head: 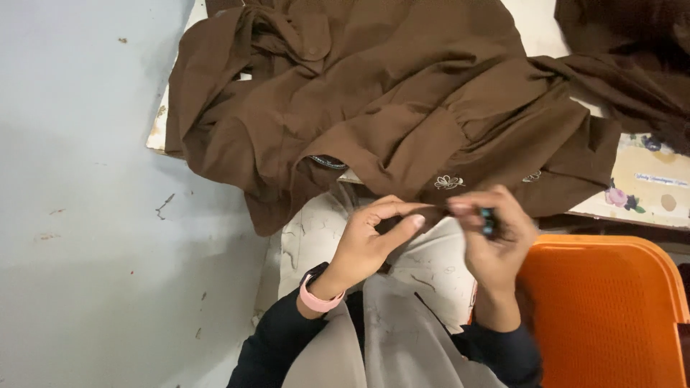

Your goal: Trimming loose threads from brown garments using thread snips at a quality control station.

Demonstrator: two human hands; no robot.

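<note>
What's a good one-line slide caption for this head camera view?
Left hand pinches brown garment edge while right hand grips a small dark tool.

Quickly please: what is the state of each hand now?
Left hand: closed, pinching the brown garment edge.
Right hand: closed on a small dark tool.

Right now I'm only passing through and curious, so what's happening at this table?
A seated person is working on a brown garment heaped across the table. The left hand pinches the garment's lower edge, close to a small white embroidered flower. The right hand meets it there, gripping a small dark tool whose kind is too hidden to tell. An orange plastic basket stands at the person's right.
</note>
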